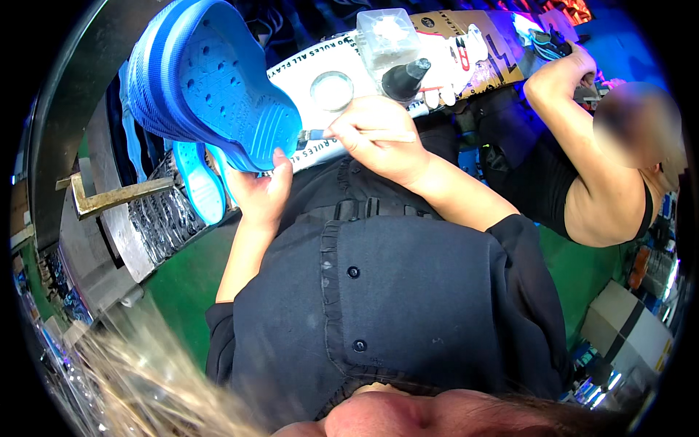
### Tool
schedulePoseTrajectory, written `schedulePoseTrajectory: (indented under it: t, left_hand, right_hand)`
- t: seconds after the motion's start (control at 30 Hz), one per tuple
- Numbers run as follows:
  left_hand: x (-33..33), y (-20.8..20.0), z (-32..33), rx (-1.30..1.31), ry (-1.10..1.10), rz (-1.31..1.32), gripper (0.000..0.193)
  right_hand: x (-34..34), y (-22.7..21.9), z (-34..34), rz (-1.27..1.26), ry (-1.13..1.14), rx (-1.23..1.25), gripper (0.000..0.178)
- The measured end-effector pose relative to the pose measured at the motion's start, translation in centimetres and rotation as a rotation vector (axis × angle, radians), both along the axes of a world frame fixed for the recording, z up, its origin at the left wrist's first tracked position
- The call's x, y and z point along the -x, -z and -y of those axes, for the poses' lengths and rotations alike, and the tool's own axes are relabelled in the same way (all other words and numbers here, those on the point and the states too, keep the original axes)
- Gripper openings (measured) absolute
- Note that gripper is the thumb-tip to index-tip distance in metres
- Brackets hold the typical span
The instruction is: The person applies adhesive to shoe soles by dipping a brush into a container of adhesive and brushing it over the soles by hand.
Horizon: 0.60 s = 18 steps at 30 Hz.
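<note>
My left hand (261, 193) grips the heel end of a blue foam clog (211, 80), thumb on its rim. The clog is tilted so its dotted, ridged inside shows. In my right hand (382, 138) is a small brush (316, 135), pinched between thumb and fingers. The brush's dark bristles are at the clog's heel edge; whether they touch it I cannot tell. A round, clear dish (332, 90) sits just beyond my right hand. Beside it stand a black bottle with a cone-shaped top (405, 79) and a clear plastic box (387, 36) holding something white.
A light blue sole-shaped piece (198, 186) lies below the clog, near a metal bracket (120, 195). White gloves (466, 54) rest on printed cardboard (502, 51). A co-worker's arm (561, 102) reaches in at right. Green floor (182, 291) shows below the bench.
</note>
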<state>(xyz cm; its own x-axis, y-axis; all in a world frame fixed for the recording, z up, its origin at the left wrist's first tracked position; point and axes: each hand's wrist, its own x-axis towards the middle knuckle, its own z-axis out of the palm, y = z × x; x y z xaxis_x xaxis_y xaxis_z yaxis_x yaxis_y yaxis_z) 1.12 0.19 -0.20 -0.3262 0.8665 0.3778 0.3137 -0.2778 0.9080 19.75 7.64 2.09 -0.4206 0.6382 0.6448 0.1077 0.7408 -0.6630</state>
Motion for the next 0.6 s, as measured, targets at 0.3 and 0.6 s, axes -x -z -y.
schedulePoseTrajectory:
  t: [0.3, 0.6]
  left_hand:
    - [0.02, 0.4, 0.1, -0.065, -0.016, 0.016, 0.022]
    - [0.12, 0.48, 0.27, -0.081, -0.015, -0.03, 0.022]
  right_hand:
    - [-0.3, 0.41, 0.02, -0.013, 0.05, -0.053, 0.008]
    - [-0.03, -0.1, 0.63, 0.006, -0.019, -0.053, 0.009]
